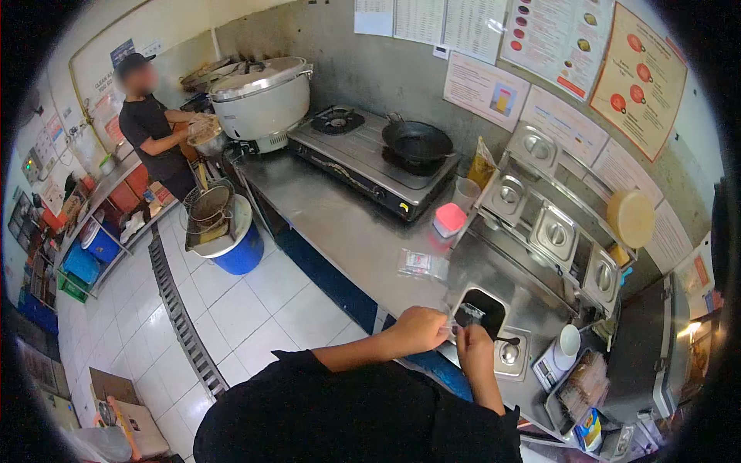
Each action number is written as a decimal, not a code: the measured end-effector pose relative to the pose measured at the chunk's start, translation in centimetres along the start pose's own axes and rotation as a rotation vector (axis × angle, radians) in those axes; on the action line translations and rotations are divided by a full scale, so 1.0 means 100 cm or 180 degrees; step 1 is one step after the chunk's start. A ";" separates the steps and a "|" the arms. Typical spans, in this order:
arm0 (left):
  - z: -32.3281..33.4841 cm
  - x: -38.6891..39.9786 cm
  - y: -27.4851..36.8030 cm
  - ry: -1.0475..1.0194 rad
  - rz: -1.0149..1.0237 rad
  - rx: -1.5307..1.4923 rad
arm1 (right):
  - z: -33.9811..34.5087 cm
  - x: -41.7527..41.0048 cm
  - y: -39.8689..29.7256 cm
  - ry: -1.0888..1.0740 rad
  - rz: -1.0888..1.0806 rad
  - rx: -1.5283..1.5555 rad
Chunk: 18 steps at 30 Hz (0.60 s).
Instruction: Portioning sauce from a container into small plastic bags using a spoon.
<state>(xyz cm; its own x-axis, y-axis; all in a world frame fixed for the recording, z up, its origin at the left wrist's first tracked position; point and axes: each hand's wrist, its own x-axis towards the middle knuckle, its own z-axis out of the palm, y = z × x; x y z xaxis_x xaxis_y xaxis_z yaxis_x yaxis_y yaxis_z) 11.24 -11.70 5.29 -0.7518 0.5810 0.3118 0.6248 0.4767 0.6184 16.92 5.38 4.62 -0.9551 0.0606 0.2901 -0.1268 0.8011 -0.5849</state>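
Both my left hand (421,327) and my right hand (476,349) are close together at the counter's front edge. Their fingers pinch a small piece of clear plastic (450,326), probably a little bag; its shape is mostly hidden. Just beyond them sits a steel food pan (505,301) with a dark inside. A dark-handled spoon (508,340) lies beside my right hand, over a steel pan lid (512,357). Farther back on the counter lies a pack of clear plastic bags (424,264) bearing print.
A pink-lidded tub (450,220) stands near a gas stove (370,156) that carries a black wok (417,140). Lidded steel pans (554,231) line a rack. At right are a kitchen scale (547,368) and tray (558,405). A co-worker (153,127) handles a bowl at far left.
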 end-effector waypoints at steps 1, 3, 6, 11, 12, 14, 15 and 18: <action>0.003 0.000 0.005 -0.0042 0.0009 -0.0036 | 0.001 -0.003 0.005 0.0065 -0.0189 0.0241; 0.005 0.005 0.015 -0.0063 -0.0144 0.0149 | -0.006 -0.001 0.011 0.0143 -0.0314 0.0453; 0.012 0.015 0.024 -0.0002 -0.0104 -0.0089 | -0.017 0.007 0.028 -0.0343 -0.1088 0.0262; 0.008 0.038 0.047 -0.0109 0.0516 -0.0320 | -0.042 0.020 0.054 -0.0495 -0.0701 0.0284; 0.011 0.044 0.046 -0.0198 0.0535 -0.0400 | -0.047 0.026 0.055 -0.0237 -0.0859 0.0423; 0.022 0.052 0.044 0.0373 0.1206 -0.0243 | -0.056 0.033 0.055 0.0010 -0.1029 0.0415; 0.028 0.053 0.045 0.0332 0.1222 -0.0291 | -0.062 0.035 0.055 0.0013 -0.1037 0.0254; 0.043 0.056 0.047 -0.0056 0.0723 -0.0531 | -0.068 0.034 0.062 0.0020 -0.0958 0.0286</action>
<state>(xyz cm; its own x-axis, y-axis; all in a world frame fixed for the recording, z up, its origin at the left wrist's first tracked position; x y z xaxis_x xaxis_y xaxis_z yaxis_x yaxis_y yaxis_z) 10.83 -3.38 6.86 -0.5919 0.6726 0.4442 0.7324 0.2186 0.6448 14.70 14.63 7.12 -0.8694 -0.1675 0.4649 -0.4271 0.7279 -0.5365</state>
